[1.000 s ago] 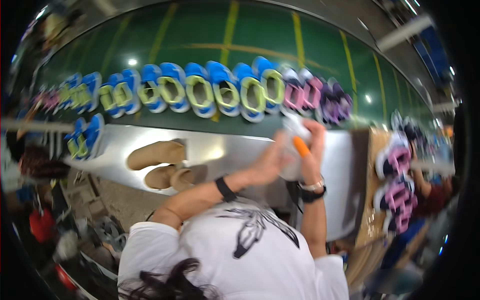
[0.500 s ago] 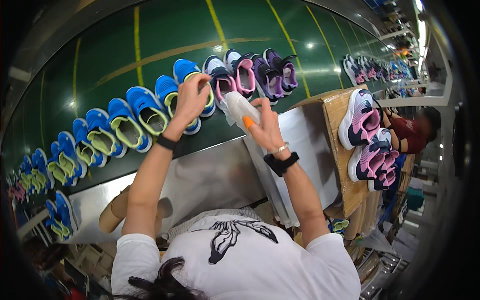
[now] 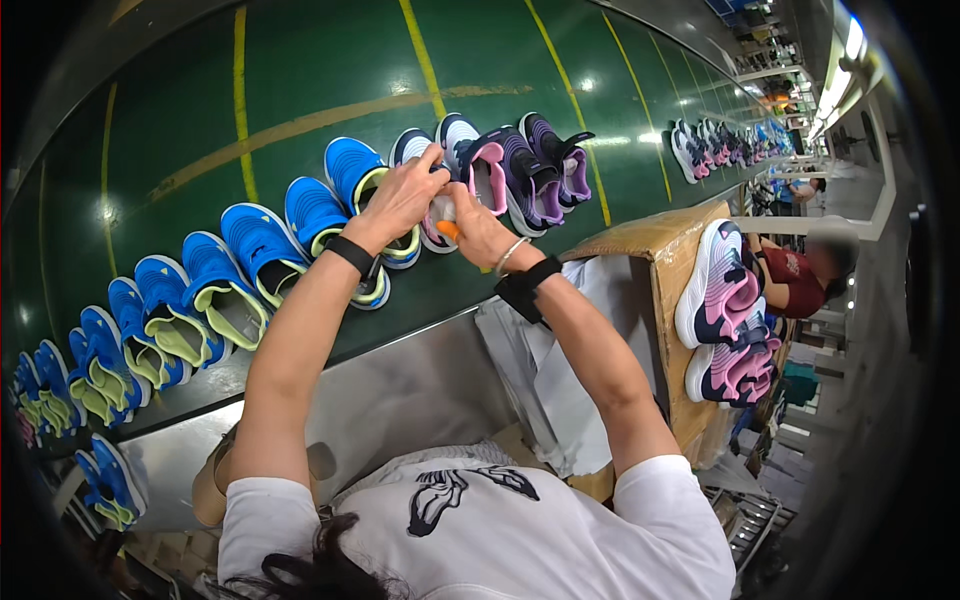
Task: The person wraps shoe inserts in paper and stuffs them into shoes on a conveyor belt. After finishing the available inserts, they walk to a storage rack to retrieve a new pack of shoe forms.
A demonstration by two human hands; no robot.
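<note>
Left hand (image 3: pixel 405 205) curled, right hand (image 3: pixel 482 236) with smooth orange thumb cover (image 3: pixel 449 230), both at opening of pale-toed, pink-lined shoe (image 3: pixel 408 146), upper centre of frame; whether gripping, cannot tell. Rounded blue shoes (image 3: pixel 255 237), left, on glossy green surface (image 3: pixel 330 60); taped cardboard box (image 3: pixel 672 260), right.

A long green worktop (image 3: pixel 330 60) with yellow stripes (image 3: pixel 424 60), crossed by 1 tan band (image 3: pixel 300 126), spans the upper frame. Below centre lies a shiny metal surface (image 3: pixel 410 380). At upper right, a strip light (image 3: pixel 854 40) glows near a white frame (image 3: pixel 790 226).
</note>
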